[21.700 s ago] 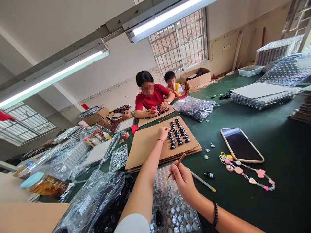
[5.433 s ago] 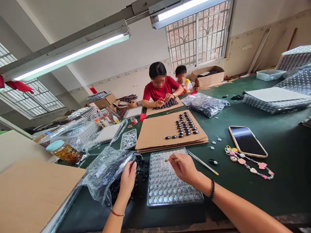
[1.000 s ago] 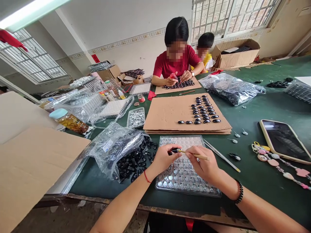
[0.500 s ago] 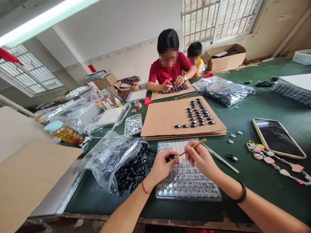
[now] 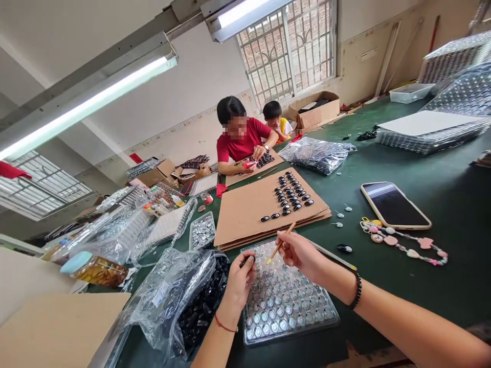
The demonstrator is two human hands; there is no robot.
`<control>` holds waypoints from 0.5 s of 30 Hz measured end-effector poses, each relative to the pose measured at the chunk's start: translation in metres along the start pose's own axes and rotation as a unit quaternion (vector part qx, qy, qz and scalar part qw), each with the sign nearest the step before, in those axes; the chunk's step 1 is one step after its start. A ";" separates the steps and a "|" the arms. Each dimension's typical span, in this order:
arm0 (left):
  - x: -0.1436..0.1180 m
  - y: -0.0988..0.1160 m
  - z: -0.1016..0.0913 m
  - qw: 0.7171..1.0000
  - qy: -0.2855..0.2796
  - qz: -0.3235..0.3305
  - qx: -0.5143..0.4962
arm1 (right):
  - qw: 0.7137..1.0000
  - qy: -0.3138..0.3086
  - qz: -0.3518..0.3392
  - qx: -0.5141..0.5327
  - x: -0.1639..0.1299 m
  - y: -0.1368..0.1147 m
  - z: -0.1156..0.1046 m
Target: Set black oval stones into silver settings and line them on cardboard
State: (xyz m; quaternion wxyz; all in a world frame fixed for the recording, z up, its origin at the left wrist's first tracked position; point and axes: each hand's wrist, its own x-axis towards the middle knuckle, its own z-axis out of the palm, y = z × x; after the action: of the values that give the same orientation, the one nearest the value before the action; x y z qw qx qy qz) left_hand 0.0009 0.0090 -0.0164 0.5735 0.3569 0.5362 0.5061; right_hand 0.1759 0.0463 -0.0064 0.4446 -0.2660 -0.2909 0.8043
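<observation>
My left hand (image 5: 241, 280) is closed, pinching a small glossy black piece (image 5: 248, 259) that its fingers partly cover. In my right hand (image 5: 299, 253) a thin wooden stick (image 5: 279, 246) with a yellowish tip is held like a pen. The stick's tip is apart from the black piece, a little to its right. Both hands are over a clear plastic tray (image 5: 264, 337) with rows of round silvery pieces. To the left, black pieces (image 5: 199, 312) spill from a clear plastic bag (image 5: 161, 301). Beyond the tray, a stack of cardboard sheets (image 5: 240, 209) carries rows of black oval pieces (image 5: 289, 191).
Right of the tray are tweezers (image 5: 337, 257), a loose black oval piece (image 5: 344, 248), a phone (image 5: 395, 204) and a beaded strap (image 5: 416, 245). A box of silvery parts (image 5: 202, 231) is left of the cardboard. Across the table, a person in red (image 5: 245, 140) works on another cardboard sheet.
The view has swung right and up. My hands have drawn apart; the stick's tip has left the black piece, and my left hand has turned with its fingers upward.
</observation>
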 end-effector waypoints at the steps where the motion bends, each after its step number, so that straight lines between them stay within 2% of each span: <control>1: 0.001 0.002 -0.001 1.000 0.008 0.003 -0.004 | 1.000 0.000 0.000 -0.004 0.000 0.001 0.000; 4: 0.009 0.010 -0.001 0.999 0.018 0.021 0.028 | 1.000 -0.001 -0.002 -0.013 0.001 0.002 0.002; 7: 0.033 0.023 0.004 0.994 -0.002 0.052 0.101 | 1.000 -0.004 0.002 -0.028 0.000 0.004 0.004; 11: 0.086 0.041 0.022 0.971 -0.005 0.091 0.222 | 0.999 -0.019 0.010 -0.037 -0.003 0.006 0.008; 15: 0.143 0.051 0.048 0.945 0.004 0.126 0.302 | 0.999 -0.014 0.005 -0.038 -0.002 0.001 0.009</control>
State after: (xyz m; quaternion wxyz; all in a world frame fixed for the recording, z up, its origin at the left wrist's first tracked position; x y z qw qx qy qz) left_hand 0.0254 0.1652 0.0040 0.3684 0.5758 0.6169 0.3900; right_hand 0.1700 0.0424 -0.0008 0.4260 -0.2730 -0.3263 0.7984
